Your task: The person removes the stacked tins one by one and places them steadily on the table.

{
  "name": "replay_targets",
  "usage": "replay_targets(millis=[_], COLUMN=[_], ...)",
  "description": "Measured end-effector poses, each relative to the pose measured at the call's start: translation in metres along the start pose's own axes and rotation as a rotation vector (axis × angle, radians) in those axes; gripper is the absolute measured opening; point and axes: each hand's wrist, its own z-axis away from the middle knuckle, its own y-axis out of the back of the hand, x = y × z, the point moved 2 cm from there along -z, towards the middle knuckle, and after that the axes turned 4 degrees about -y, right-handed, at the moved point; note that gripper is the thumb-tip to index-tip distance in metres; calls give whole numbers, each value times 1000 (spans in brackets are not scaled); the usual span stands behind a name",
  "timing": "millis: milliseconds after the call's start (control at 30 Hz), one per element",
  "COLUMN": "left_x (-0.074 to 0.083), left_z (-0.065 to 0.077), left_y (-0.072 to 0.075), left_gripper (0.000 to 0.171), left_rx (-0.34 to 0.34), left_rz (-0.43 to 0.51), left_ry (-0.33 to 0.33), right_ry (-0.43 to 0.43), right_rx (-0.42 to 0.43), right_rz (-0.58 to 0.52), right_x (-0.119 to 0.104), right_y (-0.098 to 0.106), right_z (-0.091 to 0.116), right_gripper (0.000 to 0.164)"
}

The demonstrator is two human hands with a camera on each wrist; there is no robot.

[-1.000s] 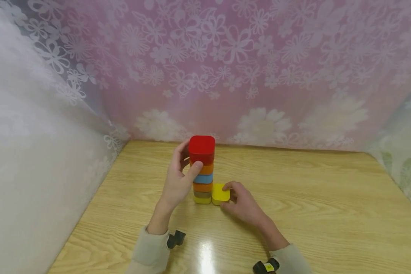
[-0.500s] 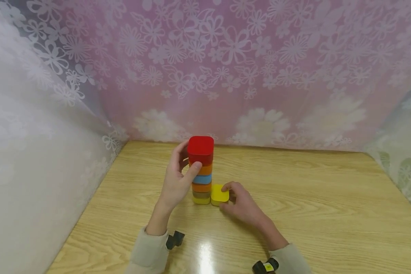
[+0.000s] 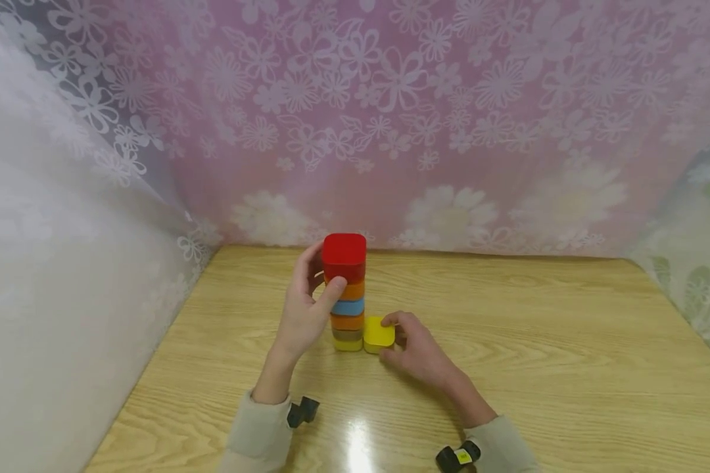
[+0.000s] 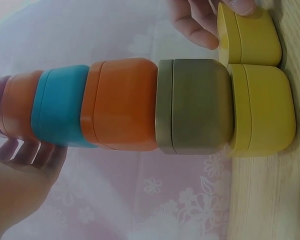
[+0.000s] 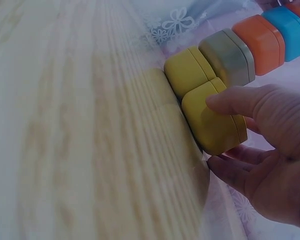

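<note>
A tower of rounded square lidded boxes stands upright on the wooden table [image 3: 538,368]. From the bottom come a yellow box [image 4: 267,107], an olive one [image 4: 200,107], an orange one [image 4: 122,105], a blue one [image 4: 62,106], another orange one [image 4: 22,105] and a red box [image 3: 344,255] on top. My left hand [image 3: 304,315] grips the tower's upper part from the left, thumb in front at the red box's lower edge, fingers behind. A second yellow box [image 3: 379,334] sits on the table against the tower's base. My right hand [image 3: 419,349] holds it from the right between thumb and fingers.
A pink curtain with white flowers [image 3: 390,131] hangs behind the table's far edge, and a pale sheet [image 3: 83,276] lines the left side. Both wrists carry small black cameras, one of them [image 3: 304,412] by the left sleeve.
</note>
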Motion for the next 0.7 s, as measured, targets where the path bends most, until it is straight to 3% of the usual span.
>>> replay_targets(millis=[433,700], left_x=[1,-2], left_z=[-2,-1], left_y=[1,2], left_gripper=[59,60], left_rx=[-7,-6], left_rz=[1,-4], left_ry=[6,-2], right_ry=[-3,11], right_rx=[-39,-50], right_rz=[34,25], right_x=[-3,-15], right_y=[4,17], right_z=[-1,4], right_gripper=[64,71])
